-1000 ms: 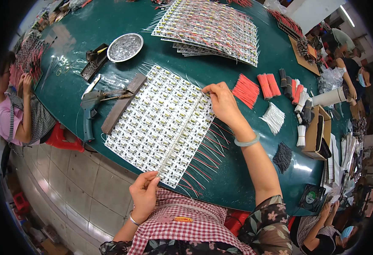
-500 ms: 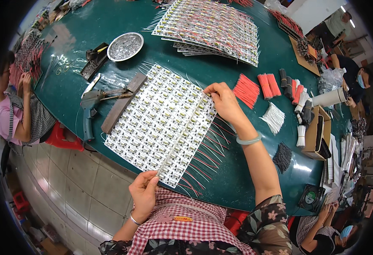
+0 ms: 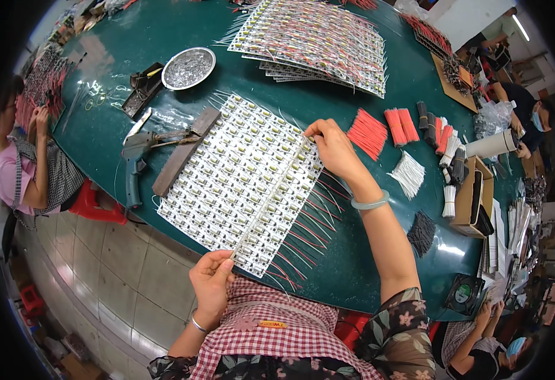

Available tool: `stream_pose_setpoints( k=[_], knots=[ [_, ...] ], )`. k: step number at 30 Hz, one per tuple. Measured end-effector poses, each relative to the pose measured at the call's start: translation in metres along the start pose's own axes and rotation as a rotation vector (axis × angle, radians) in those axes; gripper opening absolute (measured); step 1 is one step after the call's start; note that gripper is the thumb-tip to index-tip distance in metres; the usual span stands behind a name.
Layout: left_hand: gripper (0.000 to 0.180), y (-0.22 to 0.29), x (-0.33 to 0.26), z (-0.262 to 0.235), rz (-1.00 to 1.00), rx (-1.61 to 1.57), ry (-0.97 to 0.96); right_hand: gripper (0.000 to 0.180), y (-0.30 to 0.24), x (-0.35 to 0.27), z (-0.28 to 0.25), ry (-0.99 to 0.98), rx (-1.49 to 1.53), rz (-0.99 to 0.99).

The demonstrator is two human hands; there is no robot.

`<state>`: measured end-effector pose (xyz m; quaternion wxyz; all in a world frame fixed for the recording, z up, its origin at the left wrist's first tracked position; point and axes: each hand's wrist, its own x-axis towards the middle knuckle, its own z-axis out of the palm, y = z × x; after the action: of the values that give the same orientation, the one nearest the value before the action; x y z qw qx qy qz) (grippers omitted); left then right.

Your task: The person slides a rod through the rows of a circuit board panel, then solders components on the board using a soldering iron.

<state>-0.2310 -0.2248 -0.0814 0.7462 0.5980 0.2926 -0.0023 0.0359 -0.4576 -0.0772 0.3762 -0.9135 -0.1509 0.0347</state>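
Observation:
A white circuit board panel (image 3: pixel 227 183), crowded with rows of small components, lies on the green table in front of me. Across it runs a thin pale strip (image 3: pixel 267 206), slanting from the near edge to the far right side. My left hand (image 3: pixel 212 278) pinches the strip's near end at the panel's lower edge. At the other end, my right hand (image 3: pixel 336 149) is pinched on the strip by the panel's right edge. Red and white wires (image 3: pixel 306 229) stick out from the panel's right side. A dark bar (image 3: pixel 186 152) rests along its left edge.
A soldering gun (image 3: pixel 135 168) lies left of the bar, near a metal bowl (image 3: pixel 189 68) of silvery bits. Stacked wired panels (image 3: pixel 315 47) stand at the back. Bundles of red wires (image 3: pixel 367 134) and white wires (image 3: pixel 408 173) lie right. Co-workers (image 3: pixel 27 158) sit around.
Both hands keep their pinch on the strip, in nearly the same place over the panel. The whole view has shifted very slightly.

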Motion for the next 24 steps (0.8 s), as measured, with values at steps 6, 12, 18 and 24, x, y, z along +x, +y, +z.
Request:
stream_pose_setpoints(
  k=[6, 12, 18, 24],
  knots=[
    [0.016, -0.003, -0.002, 0.003, 0.104, 0.105, -0.033, 0.012, 0.004, 0.004, 0.0, -0.019, -0.012, 0.015],
    [0.016, -0.008, -0.004, 0.002, 0.58, 0.598, -0.071, 0.013, 0.012, 0.002, -0.012, -0.111, 0.072, -0.061],
    [0.024, -0.005, -0.001, 0.005, 0.777, 0.706, -0.137, 0.014, 0.023, 0.012, -0.029, -0.293, 0.021, -0.17],
    [0.039, 0.001, -0.004, 0.002, 0.825, 0.906, -0.277, 0.013, 0.022, 0.023, -0.049, -0.533, 0.284, 0.01]
  ],
)
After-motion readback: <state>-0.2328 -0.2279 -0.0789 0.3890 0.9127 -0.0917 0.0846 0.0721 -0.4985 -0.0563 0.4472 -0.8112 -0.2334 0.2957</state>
